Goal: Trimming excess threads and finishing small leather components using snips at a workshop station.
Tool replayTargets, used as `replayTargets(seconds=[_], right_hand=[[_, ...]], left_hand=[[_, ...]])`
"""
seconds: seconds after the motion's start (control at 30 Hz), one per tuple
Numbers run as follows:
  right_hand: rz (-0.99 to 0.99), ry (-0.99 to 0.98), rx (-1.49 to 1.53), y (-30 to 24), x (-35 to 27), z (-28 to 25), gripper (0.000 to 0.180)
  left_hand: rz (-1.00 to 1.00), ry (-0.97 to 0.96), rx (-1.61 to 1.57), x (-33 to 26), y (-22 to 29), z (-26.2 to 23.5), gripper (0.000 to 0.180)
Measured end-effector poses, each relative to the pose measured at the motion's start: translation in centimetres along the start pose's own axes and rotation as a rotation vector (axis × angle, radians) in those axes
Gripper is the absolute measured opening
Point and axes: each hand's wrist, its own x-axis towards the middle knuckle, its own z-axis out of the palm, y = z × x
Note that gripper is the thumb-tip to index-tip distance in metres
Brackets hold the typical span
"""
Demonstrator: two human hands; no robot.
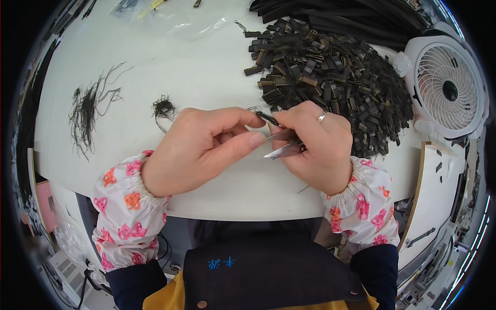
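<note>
both hands meet over the white surface (206,77): the left hand (199,147) pinches a small black strap piece (267,118) while the right hand (315,144) grips metal snips (281,144) just below it, near the pile of black strap pieces (336,77).

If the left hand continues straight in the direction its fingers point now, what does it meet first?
The left hand points rightward, so it would first meet the right hand and the metal snips it holds; they look nearly touching already.

White flowered oversleeves (129,206), silver ring (322,117)
</note>
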Motion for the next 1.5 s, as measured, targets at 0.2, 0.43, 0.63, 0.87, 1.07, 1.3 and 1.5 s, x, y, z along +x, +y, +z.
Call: replayTargets(seconds=[0.2,0.43,0.63,0.87,1.07,1.3,1.5], right_hand=[[-0.223,-0.018,-0.237,0.0,-0.2,0.5,0.017],[-0.013,-0.044,-0.001,-1.1,0.2,-0.1,0.025],[0.193,-0.168,0.325,-0.1,-0.4,0.0,0.019],[0.257,-0.121,0.262,-0.1,0.1,-1.2,0.007],[0.208,-0.22,0.263,-0.4,-0.2,-0.5,0.023],[0.079,-0.181,0.178,-0.4,-0.8,0.2,0.032],[0.02,-0.188,0.057,-0.8,-0.4,0.3,0.014]], left_hand=[[-0.068,0.129,-0.509,1.2,-2.1,2.5,0.018],[-0.066,-0.022,-0.348,1.5,-2.2,1.3,0.005],[-0.079,-0.042,-0.286,0.7,-1.6,0.4,0.008],[-0.051,0.071,-0.316,0.6,-2.1,-0.8,0.01],[-0.019,0.115,-0.516,0.8,-2.5,-0.2,0.009],[0.002,0.069,-0.638,1.5,-2.4,0.9,0.01],[0.001,0.116,-0.799,1.7,-2.4,1.9,0.007]])
